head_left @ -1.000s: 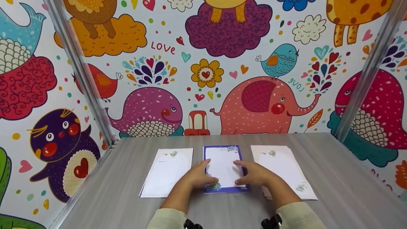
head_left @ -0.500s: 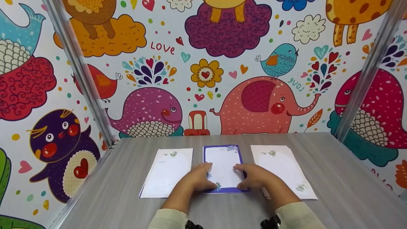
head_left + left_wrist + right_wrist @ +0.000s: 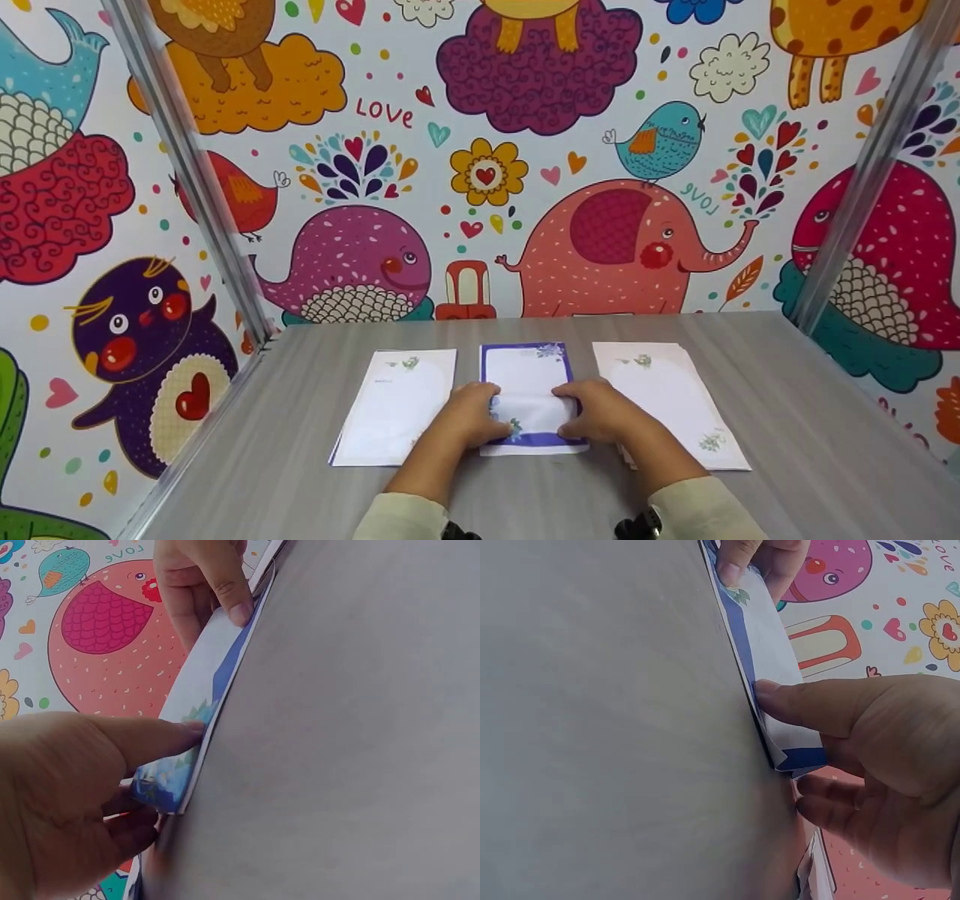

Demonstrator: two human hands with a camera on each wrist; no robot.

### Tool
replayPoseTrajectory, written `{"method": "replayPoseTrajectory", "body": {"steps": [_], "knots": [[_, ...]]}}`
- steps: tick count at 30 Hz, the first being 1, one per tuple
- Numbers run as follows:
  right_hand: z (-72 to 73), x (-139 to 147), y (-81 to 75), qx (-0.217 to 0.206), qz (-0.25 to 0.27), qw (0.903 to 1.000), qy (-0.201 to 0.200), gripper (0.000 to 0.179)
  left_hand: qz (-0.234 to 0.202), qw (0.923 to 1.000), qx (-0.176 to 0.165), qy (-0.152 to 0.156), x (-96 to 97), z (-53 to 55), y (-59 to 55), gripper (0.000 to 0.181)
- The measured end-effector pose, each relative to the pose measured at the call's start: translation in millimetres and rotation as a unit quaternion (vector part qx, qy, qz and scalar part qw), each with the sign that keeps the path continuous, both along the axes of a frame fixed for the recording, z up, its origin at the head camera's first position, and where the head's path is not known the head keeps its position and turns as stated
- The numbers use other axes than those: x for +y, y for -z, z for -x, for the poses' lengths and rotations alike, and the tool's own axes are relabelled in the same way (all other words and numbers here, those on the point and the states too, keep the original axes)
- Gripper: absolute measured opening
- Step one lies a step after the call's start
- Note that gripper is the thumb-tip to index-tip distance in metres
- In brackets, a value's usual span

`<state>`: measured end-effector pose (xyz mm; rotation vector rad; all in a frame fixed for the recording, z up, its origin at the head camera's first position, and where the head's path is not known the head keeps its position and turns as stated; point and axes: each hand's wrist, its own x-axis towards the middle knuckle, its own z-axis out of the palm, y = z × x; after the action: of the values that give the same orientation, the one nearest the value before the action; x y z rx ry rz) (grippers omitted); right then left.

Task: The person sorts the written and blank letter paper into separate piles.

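Note:
In the head view, a sheet of paper (image 3: 525,409) with a blue-purple border and printed flowers lies at the middle of the table, its near part bowed up. A white strip of paper (image 3: 534,450) shows under its near edge. My left hand (image 3: 471,416) pinches the sheet's left side, thumb on the printed face, as the left wrist view shows on the flowered corner (image 3: 169,776). On the opposite side my right hand (image 3: 604,412) pinches it too. In the right wrist view its thumb (image 3: 780,694) presses the border, fingers behind the paper.
A stack of white flowered paper (image 3: 397,405) lies to the left, and another stack of paper (image 3: 667,397) to the right, partly under the right forearm. Behind the grey table (image 3: 255,450) stands a cartoon-printed wall (image 3: 480,97) between metal posts (image 3: 202,165).
Both hands have closed in on the sheet's sides. Its near part has risen into a bow, and the white strip has come into sight below it. The side stacks stay put.

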<state>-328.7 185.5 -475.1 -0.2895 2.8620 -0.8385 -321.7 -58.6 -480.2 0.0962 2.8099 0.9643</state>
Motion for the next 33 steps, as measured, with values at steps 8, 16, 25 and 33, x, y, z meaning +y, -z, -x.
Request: {"method": "replayPoseTrajectory", "body": {"steps": [8,16,25,33], "knots": [[1.6,0.4,-2.9,0.032,0.017,0.9993,-0.001,0.051,-0.011,0.9999,-0.002,-0.013,1.9,-0.1,-3.2,0.07],[5.3,-0.1,-3.7,0.065,0.05,0.9958,0.04,0.045,-0.026,0.9986,0.035,-0.031,4.4,2.2,-2.4,0.053],[8.2,-1.1,-8.6,0.029,0.115,0.9864,0.114,0.055,-0.086,0.9859,0.092,-0.11,8.3,3.9,-3.6,0.047],[9.1,-0.6,-11.1,0.021,0.13,0.9816,0.138,0.055,-0.111,0.9792,0.131,-0.108,7.1,4.5,-0.2,0.046]]}}
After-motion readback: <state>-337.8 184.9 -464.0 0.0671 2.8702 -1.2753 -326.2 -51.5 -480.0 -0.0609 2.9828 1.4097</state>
